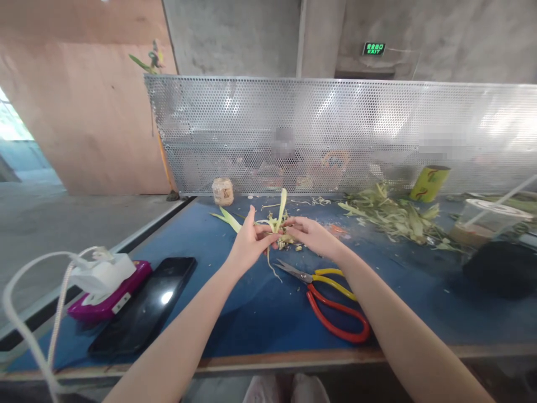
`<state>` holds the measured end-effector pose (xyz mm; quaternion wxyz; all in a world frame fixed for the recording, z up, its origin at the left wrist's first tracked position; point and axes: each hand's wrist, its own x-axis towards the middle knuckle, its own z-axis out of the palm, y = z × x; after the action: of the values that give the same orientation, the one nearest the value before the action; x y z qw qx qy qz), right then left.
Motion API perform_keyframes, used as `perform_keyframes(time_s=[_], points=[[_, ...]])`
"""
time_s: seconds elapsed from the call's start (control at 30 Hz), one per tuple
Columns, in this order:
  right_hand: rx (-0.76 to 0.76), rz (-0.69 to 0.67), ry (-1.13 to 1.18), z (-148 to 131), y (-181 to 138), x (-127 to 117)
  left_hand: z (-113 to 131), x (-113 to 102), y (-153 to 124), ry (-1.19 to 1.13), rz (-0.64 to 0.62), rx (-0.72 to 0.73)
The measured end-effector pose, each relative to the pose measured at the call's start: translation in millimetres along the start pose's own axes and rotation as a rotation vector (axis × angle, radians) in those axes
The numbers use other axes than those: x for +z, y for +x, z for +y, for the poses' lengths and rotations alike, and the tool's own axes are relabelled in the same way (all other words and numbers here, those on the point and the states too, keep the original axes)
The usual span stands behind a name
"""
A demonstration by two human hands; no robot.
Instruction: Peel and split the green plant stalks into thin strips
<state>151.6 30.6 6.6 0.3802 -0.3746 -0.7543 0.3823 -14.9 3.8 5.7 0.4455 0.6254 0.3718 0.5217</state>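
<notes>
Pale green leaf strips (pixel 279 210), which look like husk, rise between my two hands over the blue table. My left hand (pixel 252 238) pinches their lower end, its thumb and fingers closed. From the right, my right hand (pixel 305 232) has its fingers together on the same strips. A thin pale strand (pixel 273 267) hangs below my left fingers. Small yellowish plant scraps (pixel 286 240) lie just behind the hands. Scissors (pixel 312 278) with one yellow and one red handle rest in front of my right hand, blades partly apart and pointing left.
A black phone (pixel 145 308) lies at left beside a purple power strip (pixel 109 294) with a white charger (pixel 103 274). Husk leaves (pixel 390 215) are heaped at the back right, near a yellow-green can (pixel 430 183) and a clear cup (pixel 482 218). A perforated metal screen (pixel 260 123) borders the table's back.
</notes>
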Motion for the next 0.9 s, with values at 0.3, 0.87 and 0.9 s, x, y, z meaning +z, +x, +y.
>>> perform_keyframes(time_s=[0.3,0.87,0.9], points=[[-0.086,0.179,0.038,-3,-1,5,4,6,-4,-0.045,0.000,-0.053],[0.035,0.145,0.233,-7,-1,16,2,8,-1,-0.064,0.103,-0.060],[0.043,0.088,0.236,-7,-1,18,2,7,-1,-0.065,0.114,-0.053]])
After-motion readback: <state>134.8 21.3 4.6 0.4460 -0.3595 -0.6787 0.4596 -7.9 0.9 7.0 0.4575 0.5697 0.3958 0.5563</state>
